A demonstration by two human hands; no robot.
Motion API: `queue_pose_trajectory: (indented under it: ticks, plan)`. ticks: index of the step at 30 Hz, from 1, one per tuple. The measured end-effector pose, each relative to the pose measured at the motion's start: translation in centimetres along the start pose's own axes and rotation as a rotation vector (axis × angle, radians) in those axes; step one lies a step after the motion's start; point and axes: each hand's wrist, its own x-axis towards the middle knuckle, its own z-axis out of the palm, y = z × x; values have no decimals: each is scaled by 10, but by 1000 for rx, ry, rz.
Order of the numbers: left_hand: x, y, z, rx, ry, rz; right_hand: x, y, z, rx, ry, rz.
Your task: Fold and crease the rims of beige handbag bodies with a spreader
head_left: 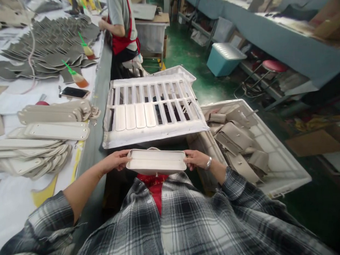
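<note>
Close in front of my chest I hold a cream bag point(157, 160) by its two ends. Its long, round-cornered rectangular side faces up, with a line along the middle. The fingers of my left hand point(119, 160) pinch the left end. At the right end my right hand point(197, 159) grips it the same way. Just beyond stands a white slotted rack point(155, 133), where several cream strip panels point(136, 116) lie side by side in the near row. The underside of the bag is hidden.
A white bin point(282, 170) on the right holds several beige bags point(236, 137). Stacked cream strips point(32, 156), a phone point(75, 92) and glue bottles point(77, 77) with green brushes lie on the left table. A co-worker point(120, 25) stands beyond the rack.
</note>
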Motion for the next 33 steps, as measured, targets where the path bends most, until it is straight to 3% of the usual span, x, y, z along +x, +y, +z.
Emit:
queue_pose_trajectory:
  ticks: [2,4,7,9,11,13,17,24,28,33]
  plan:
    - [3,16,-6,253,30,28,-4,-7,-3,-114,-13,-7]
    - [10,37,-2,465,158,162,-6,-15,-8,-269,-1,-52]
    - [28,72,31,585,293,448,-2,-26,-12,-479,143,-232]
    - [42,90,64,587,161,585,3,-31,-11,-577,241,-381]
    - [56,100,91,577,14,599,8,-34,-8,-712,253,-503]
    - [66,102,107,543,-43,575,10,-36,-4,-851,245,-587]
    - [71,94,109,502,-1,554,8,-32,2,-957,296,-696]
    - [71,93,111,634,60,613,5,-20,4,-946,371,-780]
    - [71,97,112,780,24,625,5,-22,4,-1009,383,-813]
    - [65,95,110,816,-35,699,4,-29,3,-1248,310,-838]
